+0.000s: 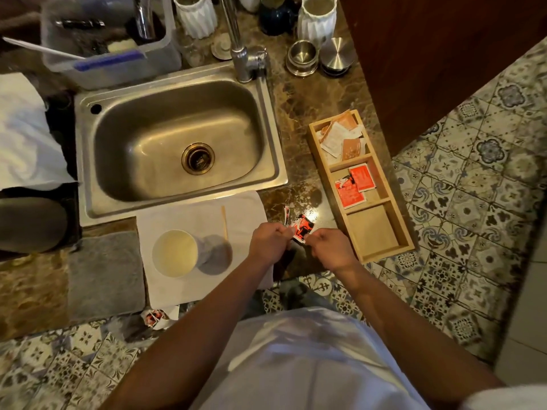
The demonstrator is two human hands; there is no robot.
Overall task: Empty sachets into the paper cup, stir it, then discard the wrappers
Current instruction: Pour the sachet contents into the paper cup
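A red and black sachet (302, 229) is pinched from both sides above the counter edge. My left hand (270, 241) grips its left side and my right hand (331, 247) grips its right side. A white paper cup (174, 252) with pale contents stands on a white napkin (204, 220), to the left of my hands. A thin wooden stirrer (224, 221) lies on the napkin beyond the cup. A small torn wrapper piece (286, 215) lies on the counter just past the sachet. Other wrappers (154, 317) sit below the counter edge.
A wooden three-part tray (381, 247) at the right holds red sachets (353, 184) and pale sachets (340, 137); its nearest compartment is bare. A steel sink (177, 143) lies behind the napkin. A grey mat (106, 273) is left of the cup.
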